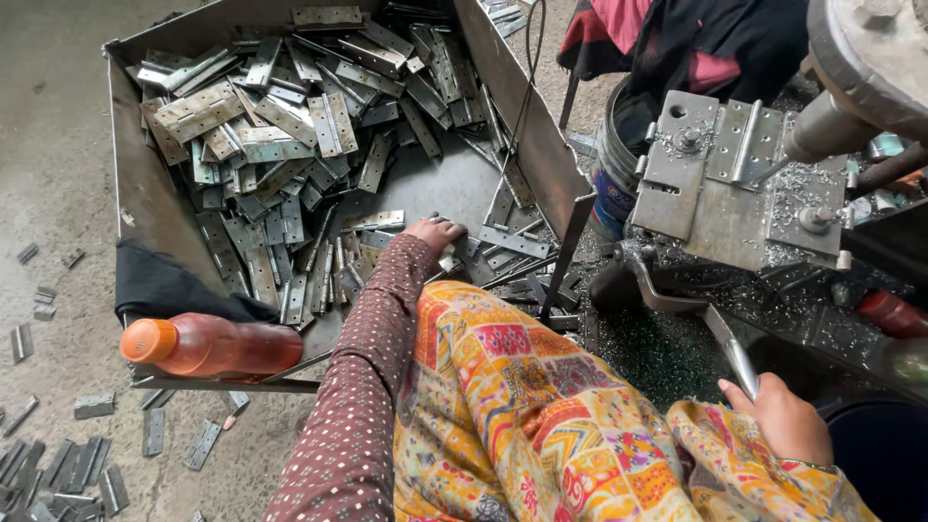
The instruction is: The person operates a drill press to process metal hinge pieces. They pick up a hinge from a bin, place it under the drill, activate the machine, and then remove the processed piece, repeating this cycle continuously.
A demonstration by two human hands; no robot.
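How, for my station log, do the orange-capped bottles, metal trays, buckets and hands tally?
Orange-capped bottle: 1
Metal tray: 1
Bucket: 1
Hands: 2 (left hand; right hand gripping lever handle)
Total: 5

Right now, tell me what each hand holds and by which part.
The right hand grips the long grey metal lever at its free end. The left hand rests on flat grey metal hinges; any grip is hidden.

The left hand [434, 232] reaches among metal hinges [280, 145] while the right hand [785, 418] grips a lever [732, 350].
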